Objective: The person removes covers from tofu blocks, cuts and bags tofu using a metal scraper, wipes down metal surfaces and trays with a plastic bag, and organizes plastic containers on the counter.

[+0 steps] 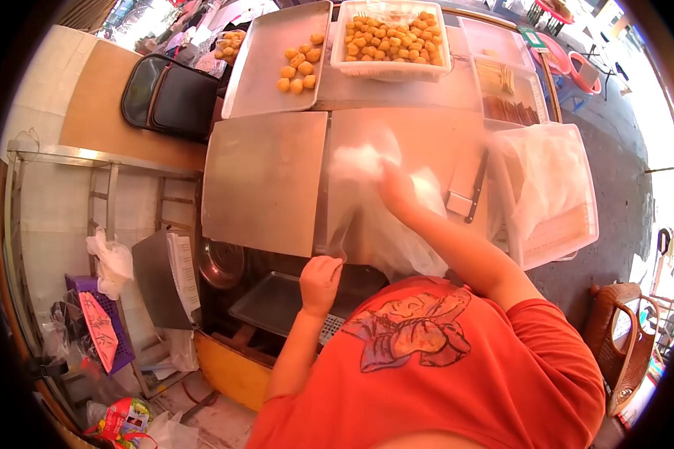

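My right hand [398, 188] reaches over the metal counter, its fingers closed on a bunched white, see-through plastic bag [363, 161]; glare washes out its details. More thin clear plastic [408, 243] hangs below my right forearm toward my shirt. My left hand [320, 283] is closed in a pinch at the counter's near edge. A thin see-through strip rises from its fingertips; I cannot make out what it belongs to. To the right of my right hand, a flat-bladed scraper [459, 202] and a black-handled knife [475, 193] lie on the counter.
Beyond stand a metal tray [258, 56] with several golden balls and a white tub [389, 71] full of them. Clear boxes [505, 78] with sticks and a plastic-lined bin [554, 247] are at right. Below the counter sits a dark tray [266, 303]. A folded chair [180, 97] leans left.
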`<state>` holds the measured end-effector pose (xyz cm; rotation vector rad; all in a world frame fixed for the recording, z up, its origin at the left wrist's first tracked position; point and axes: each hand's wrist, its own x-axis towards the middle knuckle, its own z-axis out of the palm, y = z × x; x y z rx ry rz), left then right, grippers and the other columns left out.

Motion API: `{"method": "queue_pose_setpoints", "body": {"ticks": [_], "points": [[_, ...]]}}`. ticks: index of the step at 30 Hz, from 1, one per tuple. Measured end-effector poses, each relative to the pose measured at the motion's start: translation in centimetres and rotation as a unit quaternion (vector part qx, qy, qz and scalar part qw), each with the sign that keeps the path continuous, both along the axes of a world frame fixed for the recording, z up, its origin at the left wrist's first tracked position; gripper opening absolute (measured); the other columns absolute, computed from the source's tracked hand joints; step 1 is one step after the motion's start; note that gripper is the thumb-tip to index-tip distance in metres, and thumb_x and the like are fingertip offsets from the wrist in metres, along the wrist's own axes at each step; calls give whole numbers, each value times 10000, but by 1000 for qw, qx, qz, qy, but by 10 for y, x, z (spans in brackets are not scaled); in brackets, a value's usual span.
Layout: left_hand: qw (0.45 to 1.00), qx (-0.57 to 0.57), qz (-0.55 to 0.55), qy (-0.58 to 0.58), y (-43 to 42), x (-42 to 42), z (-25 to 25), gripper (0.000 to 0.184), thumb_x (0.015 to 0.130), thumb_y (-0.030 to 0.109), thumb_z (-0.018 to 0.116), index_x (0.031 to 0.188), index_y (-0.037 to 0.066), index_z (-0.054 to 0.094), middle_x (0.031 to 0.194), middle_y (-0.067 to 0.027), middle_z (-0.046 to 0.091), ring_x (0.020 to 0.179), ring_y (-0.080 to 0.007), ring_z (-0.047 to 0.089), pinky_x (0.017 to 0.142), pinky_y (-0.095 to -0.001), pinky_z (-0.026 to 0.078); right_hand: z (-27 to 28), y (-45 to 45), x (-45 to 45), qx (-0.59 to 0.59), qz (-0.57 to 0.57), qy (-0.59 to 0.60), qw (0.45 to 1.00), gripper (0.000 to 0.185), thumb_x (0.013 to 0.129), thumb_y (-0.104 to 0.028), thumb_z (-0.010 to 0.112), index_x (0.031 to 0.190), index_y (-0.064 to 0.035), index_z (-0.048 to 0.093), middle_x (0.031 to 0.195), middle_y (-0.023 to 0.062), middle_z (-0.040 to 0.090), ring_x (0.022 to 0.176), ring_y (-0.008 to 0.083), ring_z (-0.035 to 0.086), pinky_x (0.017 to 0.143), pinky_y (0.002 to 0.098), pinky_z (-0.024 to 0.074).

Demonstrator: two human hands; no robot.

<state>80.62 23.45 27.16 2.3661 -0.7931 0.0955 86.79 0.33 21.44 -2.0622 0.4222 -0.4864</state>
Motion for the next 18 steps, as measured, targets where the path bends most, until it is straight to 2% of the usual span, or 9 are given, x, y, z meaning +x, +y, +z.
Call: {"method": "queue_pose_setpoints", "body": {"ticks": [1, 3, 5, 7, 8, 11, 15, 16, 18], "points": [[996, 25, -54, -60, 0, 3, -4, 138, 666, 21, 687, 788, 28, 622, 756, -93, 594, 624, -234, 578, 566, -301, 462, 11, 5, -1, 2, 51, 12, 999, 234, 771, -80, 471, 982, -45, 565, 919, 177, 604, 830, 365, 573, 736, 417, 452], [992, 20, -104, -68, -5, 5, -10, 164, 639, 23, 697, 787, 35, 627, 749, -86, 596, 646, -250, 574, 584, -312, 465, 23, 19, -15, 5, 148, 38, 988, 274, 758, -82, 494, 1022, -56, 564, 937, 166, 609, 844, 355, 578, 740, 409, 454], [989, 13, -129, -76, -12, 9, -18, 171, 623, 25, 700, 778, 45, 629, 733, -73, 594, 665, -251, 570, 601, -318, 463, 9, 33, -36, -30, 343, -28, 938, 327, 729, -75, 519, 1052, -70, 568, 1005, 141, 606, 911, 338, 574, 783, 399, 446], [988, 9, -128, -81, -17, 9, -24, 161, 618, 27, 696, 762, 57, 629, 710, -53, 586, 679, -238, 567, 614, -319, 458, -9, 42, -59, -72, 435, -66, 895, 349, 709, -68, 530, 1054, -90, 578, 1122, 107, 572, 1059, 291, 517, 891, 402, 390], [984, -1, -147, -98, -20, 11, -26, 152, 607, 32, 689, 737, 75, 624, 680, -31, 573, 671, -224, 554, 598, -317, 454, -21, 37, -62, -10, 469, -34, 883, 382, 711, -71, 535, 1088, -113, 578, 1226, 78, 516, 1186, 250, 419, 989, 423, 283], [976, 50, -198, -72, -10, 13, -28, 142, 611, 38, 681, 732, 84, 623, 682, -29, 573, 651, -214, 551, 581, -318, 458, -64, 16, -55, -92, 351, 54, 930, 436, 711, -89, 528, 1147, -88, 552, 1251, 106, 497, 1183, 241, 430, 1005, 405, 288], [982, -22, -174, -73, -16, 27, 9, 135, 645, 8, 649, 759, 64, 606, 674, -46, 557, 644, -231, 543, 580, -330, 453, -39, -14, -40, -235, 343, 33, 909, 383, 741, -90, 492, 1115, -32, 551, 1303, 114, 446, 1210, 247, 384, 1002, 388, 268], [988, -21, -123, -89, -10, 29, 14, 125, 667, 3, 662, 765, 53, 604, 687, -78, 565, 633, -251, 545, 584, -320, 458, -40, -13, -40, -274, 328, 35, 903, 343, 764, -97, 471, 1091, -44, 562, 1306, 108, 444, 1200, 234, 390, 990, 382, 266], [994, -80, 68, -2, 3, 33, 20, 82, 730, 28, 666, 757, 43, 591, 689, -60, 570, 608, -187, 539, 579, -280, 450, -41, -5, -42, -322, 274, 25, 906, 310, 780, -125, 463, 1063, -70, 576, 1279, 87, 468, 1174, 213, 409, 961, 381, 280]]}}
